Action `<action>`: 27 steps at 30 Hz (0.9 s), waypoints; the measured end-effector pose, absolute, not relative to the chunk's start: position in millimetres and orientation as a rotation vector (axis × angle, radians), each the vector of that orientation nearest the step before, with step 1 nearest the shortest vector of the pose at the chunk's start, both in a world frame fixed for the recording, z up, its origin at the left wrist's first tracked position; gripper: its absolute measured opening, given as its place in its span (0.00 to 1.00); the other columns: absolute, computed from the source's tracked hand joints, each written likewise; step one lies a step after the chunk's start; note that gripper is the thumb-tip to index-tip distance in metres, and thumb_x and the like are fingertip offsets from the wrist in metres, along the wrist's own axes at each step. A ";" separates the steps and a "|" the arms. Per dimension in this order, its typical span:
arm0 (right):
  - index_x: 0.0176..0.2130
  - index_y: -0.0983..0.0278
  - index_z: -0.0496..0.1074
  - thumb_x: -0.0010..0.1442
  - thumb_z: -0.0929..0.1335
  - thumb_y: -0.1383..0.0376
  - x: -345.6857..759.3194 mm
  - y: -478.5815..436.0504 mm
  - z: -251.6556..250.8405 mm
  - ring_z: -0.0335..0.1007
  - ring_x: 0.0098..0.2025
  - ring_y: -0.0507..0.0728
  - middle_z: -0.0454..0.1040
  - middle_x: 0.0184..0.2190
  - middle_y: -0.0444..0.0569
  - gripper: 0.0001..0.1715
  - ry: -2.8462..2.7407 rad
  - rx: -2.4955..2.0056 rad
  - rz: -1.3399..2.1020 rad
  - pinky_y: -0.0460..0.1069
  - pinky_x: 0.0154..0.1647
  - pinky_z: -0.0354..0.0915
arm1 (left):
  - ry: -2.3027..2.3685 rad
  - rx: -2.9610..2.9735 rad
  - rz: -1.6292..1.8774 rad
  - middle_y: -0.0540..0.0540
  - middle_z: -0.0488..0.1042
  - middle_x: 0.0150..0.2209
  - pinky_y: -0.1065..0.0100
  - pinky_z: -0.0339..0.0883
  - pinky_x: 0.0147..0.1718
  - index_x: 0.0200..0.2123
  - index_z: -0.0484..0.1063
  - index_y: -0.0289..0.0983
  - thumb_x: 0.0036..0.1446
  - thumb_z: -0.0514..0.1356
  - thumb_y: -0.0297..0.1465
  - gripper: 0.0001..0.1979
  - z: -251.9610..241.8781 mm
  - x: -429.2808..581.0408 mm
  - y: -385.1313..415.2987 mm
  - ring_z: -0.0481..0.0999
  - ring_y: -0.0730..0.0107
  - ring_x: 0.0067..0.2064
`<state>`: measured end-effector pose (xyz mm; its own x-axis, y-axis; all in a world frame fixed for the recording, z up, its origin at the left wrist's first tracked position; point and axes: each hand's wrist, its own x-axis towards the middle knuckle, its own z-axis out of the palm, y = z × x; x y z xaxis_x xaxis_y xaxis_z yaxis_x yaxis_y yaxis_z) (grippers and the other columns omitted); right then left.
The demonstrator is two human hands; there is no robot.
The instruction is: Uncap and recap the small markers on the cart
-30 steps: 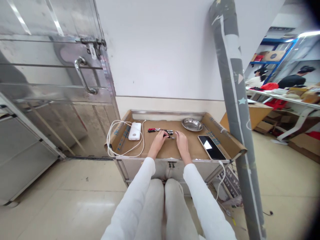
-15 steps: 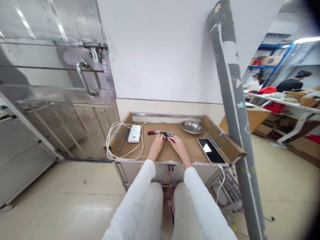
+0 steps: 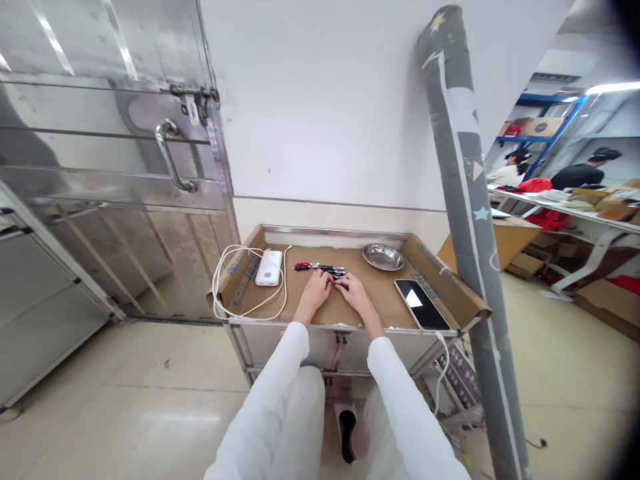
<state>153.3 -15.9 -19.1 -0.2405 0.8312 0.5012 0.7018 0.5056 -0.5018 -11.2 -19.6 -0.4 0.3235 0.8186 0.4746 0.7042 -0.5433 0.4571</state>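
Note:
Both hands meet over the brown cardboard top of a small cabinet (image 3: 345,253). The fingers of my left hand (image 3: 315,293) and my right hand (image 3: 353,295) are closed, fingertips nearly touching, around a small dark piece mostly hidden by them. Its kind cannot be made out. Just beyond the fingertips lie black pens (image 3: 332,269) with shiny ends. A red and black pen (image 3: 306,266) lies to their left.
A white power bank (image 3: 269,268) with a looped white cable (image 3: 215,293) lies at left. At right are a round metal dish (image 3: 383,257) and a phone (image 3: 421,304). A tall grey roll (image 3: 470,167) leans on the wall. Two people sit far right.
Both hands have drawn slightly nearer to me, leaving more of the black pens showing. A foot in a dark shoe has come into view below the cabinet.

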 end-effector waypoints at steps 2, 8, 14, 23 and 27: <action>0.38 0.62 0.76 0.60 0.63 0.69 153.2 -17.2 -18.7 0.67 0.40 0.55 0.71 0.35 0.49 0.12 -2.000 -1.232 0.224 0.52 0.46 0.64 | 1.390 2.434 0.989 0.44 0.68 0.39 0.59 0.64 0.49 0.36 0.68 0.37 0.59 0.52 0.24 0.07 -0.4 -10.7 -18.0 0.69 0.63 0.45; 0.39 0.62 0.73 0.59 0.61 0.73 153.5 -19.4 -17.5 0.66 0.43 0.55 0.72 0.37 0.49 0.14 -2.007 -1.198 0.233 0.51 0.48 0.62 | 1.408 2.440 0.960 0.44 0.69 0.38 0.58 0.64 0.48 0.35 0.69 0.37 0.58 0.54 0.25 0.05 0.8 -10.9 -16.4 0.69 0.62 0.44; 0.39 0.62 0.71 0.59 0.58 0.73 153.0 -23.4 -13.3 0.65 0.44 0.56 0.71 0.39 0.50 0.15 -1.972 -1.243 0.189 0.53 0.50 0.61 | 1.515 2.450 0.959 0.42 0.70 0.38 0.59 0.63 0.47 0.34 0.67 0.36 0.59 0.54 0.26 0.04 2.9 -11.3 -19.6 0.69 0.61 0.44; 0.36 0.63 0.71 0.59 0.58 0.72 150.8 -30.4 -7.2 0.65 0.43 0.56 0.67 0.38 0.51 0.15 -1.915 -1.355 0.047 0.50 0.48 0.62 | 1.661 2.450 0.991 0.40 0.70 0.38 0.60 0.63 0.44 0.36 0.65 0.35 0.62 0.49 0.25 0.06 2.9 -11.7 -19.9 0.70 0.61 0.43; 0.34 0.63 0.71 0.59 0.58 0.72 151.7 -30.7 -7.8 0.64 0.41 0.56 0.67 0.36 0.50 0.14 -1.933 -1.434 -0.012 0.50 0.46 0.61 | 1.575 2.453 0.976 0.43 0.69 0.38 0.60 0.63 0.44 0.35 0.65 0.36 0.60 0.53 0.28 0.02 2.9 -11.8 -20.5 0.69 0.61 0.43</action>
<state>151.7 -30.7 -7.8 -0.1234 0.8302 0.5436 0.8370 0.3814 -0.3924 -11.8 -20.5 2.9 0.2744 0.8382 0.4713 0.7952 -0.4733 0.3790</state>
